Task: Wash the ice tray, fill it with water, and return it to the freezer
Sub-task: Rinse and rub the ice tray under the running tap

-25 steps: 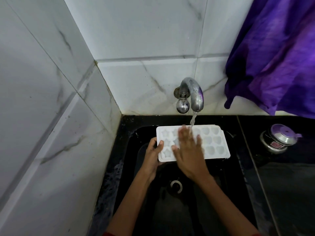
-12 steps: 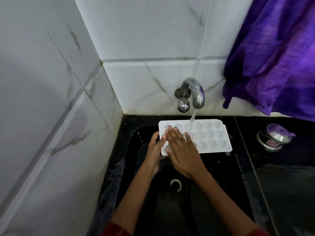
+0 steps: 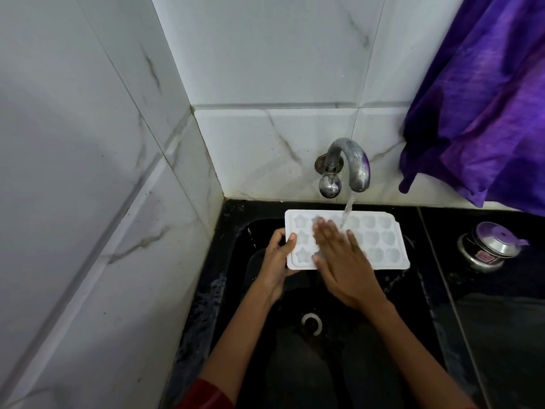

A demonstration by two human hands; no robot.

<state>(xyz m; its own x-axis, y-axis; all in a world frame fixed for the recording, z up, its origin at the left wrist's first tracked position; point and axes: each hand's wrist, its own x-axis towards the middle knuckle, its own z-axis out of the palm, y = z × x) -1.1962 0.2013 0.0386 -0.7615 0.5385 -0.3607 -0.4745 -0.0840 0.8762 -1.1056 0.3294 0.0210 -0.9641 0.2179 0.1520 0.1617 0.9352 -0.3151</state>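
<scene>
A white ice tray point(image 3: 380, 240) with star and heart shaped cells is held level over the black sink point(image 3: 236, 290), under the running tap point(image 3: 354, 163). My left hand point(image 3: 275, 261) grips the tray's left edge, thumb on top. Lying flat on the tray's middle cells is my right hand point(image 3: 342, 261), fingers spread and slightly blurred, holding nothing. The water stream lands on the tray just beside my right fingertips.
The sink drain point(image 3: 311, 321) lies below my hands. On the black counter to the right stands a small steel lidded pot point(image 3: 486, 246). A purple cloth point(image 3: 477, 93) hangs at the upper right. White marble tile walls close the left side and back.
My right hand has slid across the tray's cells, to the left and then back toward the middle. The left hand keeps its grip on the tray's left edge.
</scene>
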